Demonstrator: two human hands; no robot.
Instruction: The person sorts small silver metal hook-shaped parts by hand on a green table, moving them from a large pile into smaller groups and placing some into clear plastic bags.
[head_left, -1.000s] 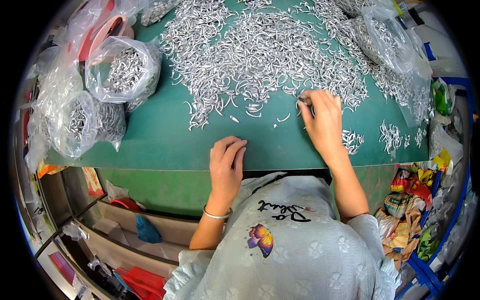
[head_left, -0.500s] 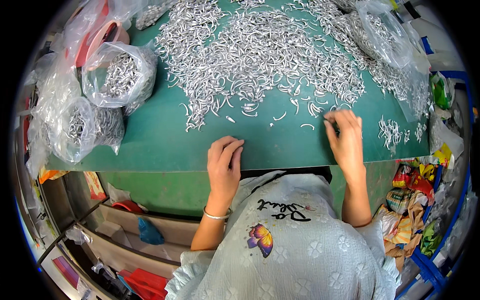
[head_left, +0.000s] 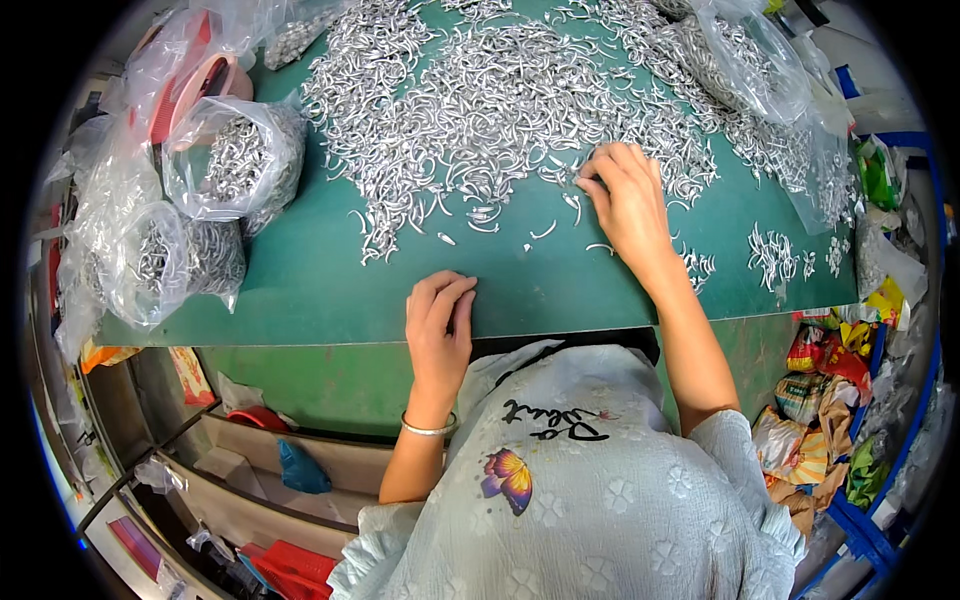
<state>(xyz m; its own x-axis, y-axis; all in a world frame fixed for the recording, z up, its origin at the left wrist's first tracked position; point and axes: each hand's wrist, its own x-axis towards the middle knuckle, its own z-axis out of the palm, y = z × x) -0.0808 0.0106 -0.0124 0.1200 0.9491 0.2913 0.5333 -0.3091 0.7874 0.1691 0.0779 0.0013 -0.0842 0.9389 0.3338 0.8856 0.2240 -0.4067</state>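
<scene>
Two hands over one green tabletop (head_left: pixel 300 290): left hand (head_left: pixel 438 325), right hand (head_left: pixel 625 200). One big heap of silver curved metal pieces (head_left: pixel 480 90), too many to count. Two clear bags of same pieces at left: upper bag (head_left: pixel 235 160), lower bag (head_left: pixel 165 262). One more clear bag (head_left: pixel 745 60) top right. One bangle (head_left: pixel 428 428) on left wrist.

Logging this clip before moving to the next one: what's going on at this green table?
A person sits at a green table spread with a big heap of small curved silvery metal pieces. The right hand reaches into the near edge of the heap, fingers on the pieces. The left hand rests flat at the table's front edge, holding nothing visible. Clear plastic bags of the same pieces sit to the left.
</scene>
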